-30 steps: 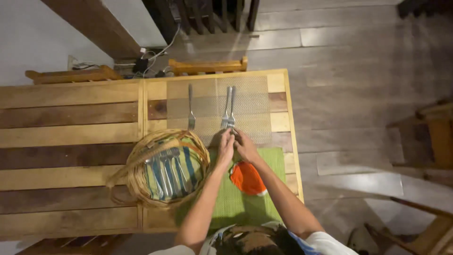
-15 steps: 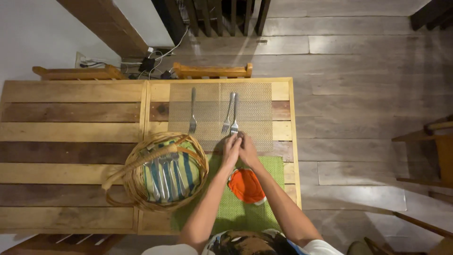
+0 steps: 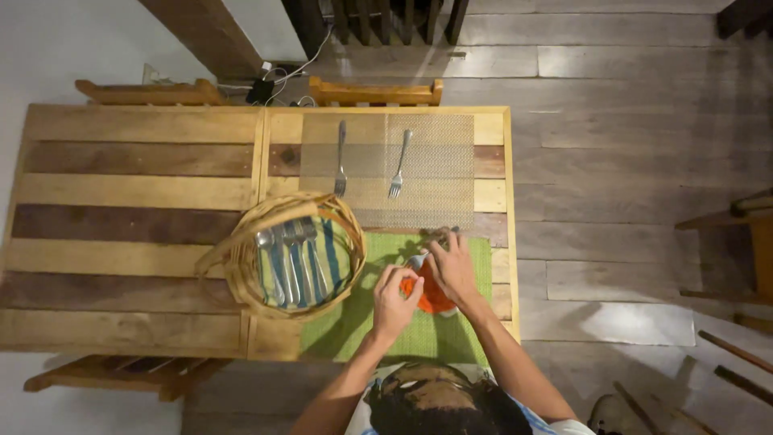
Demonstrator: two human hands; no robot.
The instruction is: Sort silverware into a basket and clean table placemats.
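Both hands low over the near right part of a slatted wooden table [image 3: 137, 185], working on a green woven placemat [image 3: 378, 330]. Left hand [image 3: 394, 302] curled, fingers pressed onto the near-left edge of a bright orange cloth [image 3: 431, 298] lying on that mat, seemingly to pin it in place. Right hand [image 3: 452, 266] laid over the far side of the cloth, fingers closed around a small silvery piece of cutlery [image 3: 419, 259] whose pale end pokes out toward the left; exact kind too hidden to tell. Cloth mostly covered by the two hands, only its middle and near edge showing.

Just left of the hands, touching the mat's corner, a round woven wicker basket [image 3: 241, 278] with a looped handle, holding several steel utensils laid side by side on a striped liner, kept within easy reach. Farther off, a beige mesh placemat [image 3: 439, 173] bearing two steel forks [image 3: 398, 165], set apart and parallel, tines toward the near side, like a laid place setting. Wooden benches along the far and near table edges.
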